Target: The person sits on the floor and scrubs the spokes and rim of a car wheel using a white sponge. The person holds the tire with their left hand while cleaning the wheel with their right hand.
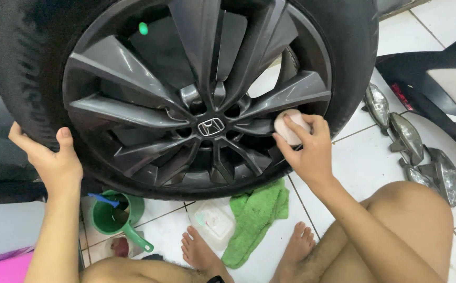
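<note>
Green cup [113, 217] with blue-handled brush [103, 199].

A black tyre [23, 63] surrounds a dark grey wheel rim [133, 68] with a small bright green valve cap [143, 28]. The right hand [306, 149] presses a pale pink sponge [290, 128] to the rim. On the white tiled floor [364, 162] lie a bright green cloth [254, 217], a dark green jug [115, 217] and a clear plastic tub [213, 222].
</note>
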